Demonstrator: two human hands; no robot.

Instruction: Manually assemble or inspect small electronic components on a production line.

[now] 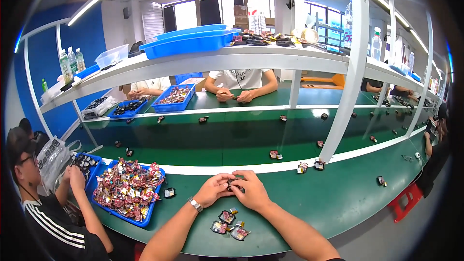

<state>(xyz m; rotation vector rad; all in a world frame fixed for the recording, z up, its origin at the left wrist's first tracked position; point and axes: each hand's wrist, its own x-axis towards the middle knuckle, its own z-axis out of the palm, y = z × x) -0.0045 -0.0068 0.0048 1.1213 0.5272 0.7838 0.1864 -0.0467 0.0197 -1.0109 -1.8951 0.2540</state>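
Both hands meet over the green bench [299, 203], left hand [212, 190] and right hand [251, 191] pinching one small dark part [234, 184] between the fingertips, each grip narrow and closed on it, held up off the surface so both thumbs can work it. Three wrapped small pieces [227, 223] lie just below the wrists, close for easy reach. A blue tray [147, 212] heaped with shiny wrapped pieces sits to the left, near the watch-wearing left forearm. A neighbouring person's hand [76, 178] works at another blue bin [92, 162] further left.
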